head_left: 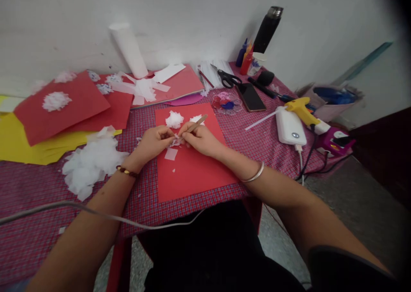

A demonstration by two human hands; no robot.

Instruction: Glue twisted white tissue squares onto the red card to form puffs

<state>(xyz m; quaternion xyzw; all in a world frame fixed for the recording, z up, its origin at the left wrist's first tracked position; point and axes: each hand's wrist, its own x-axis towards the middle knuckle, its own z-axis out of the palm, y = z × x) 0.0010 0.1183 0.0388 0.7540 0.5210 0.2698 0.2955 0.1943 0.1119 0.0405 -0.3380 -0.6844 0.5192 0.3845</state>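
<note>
A red sheet of paper (192, 168) lies on the checked tablecloth in front of me. Over it, my left hand (156, 141) pinches a small piece of white tissue paper (176, 140). Close against it, my right hand (201, 138) is closed around a thin wooden stick (199, 121), whose upper end points away to the right. The stick's lower tip meets the tissue between my fingers. Just beyond my hands, a fluffy white tissue puff (174, 119) and a second puff (196, 120), partly covered by the stick, rest on the sheet. A loose tissue square (171, 154) lies nearer me.
Left of the sheet is a pile of tissue squares (91, 163), with red and yellow papers behind. Black scissors (227, 78), a phone (251, 97), a paint palette (226, 102), a white power bank (290, 127) and a yellow glue gun (302, 108) lie to the right. A cable (128, 220) crosses near me.
</note>
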